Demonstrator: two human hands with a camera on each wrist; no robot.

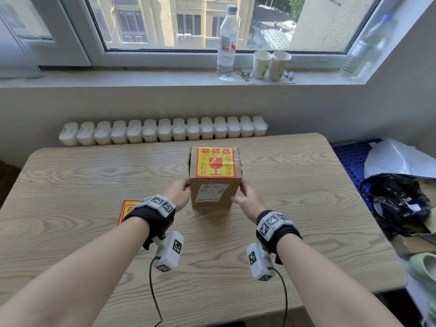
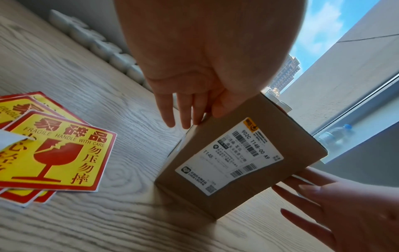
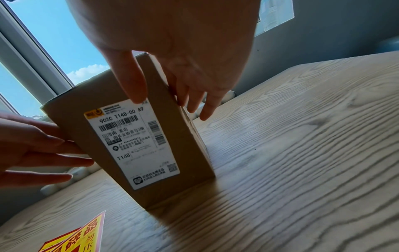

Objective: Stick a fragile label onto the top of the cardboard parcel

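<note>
spare fragile labels: a fanned stack, at least three, flat on worktop, left. left hand: one, straight fingers touching parcel's left side. cardboard parcel: one, upright, mid-worktop; one fragile label stuck on top, one shipping label on front. right hand: one, thumb and fingers flat against right edge. paper cups: two, windowsill. bottles: two.

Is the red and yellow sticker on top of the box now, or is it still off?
On. The red and yellow fragile label lies flat across the top of the brown cardboard parcel, which stands upright on the wooden table.
</note>
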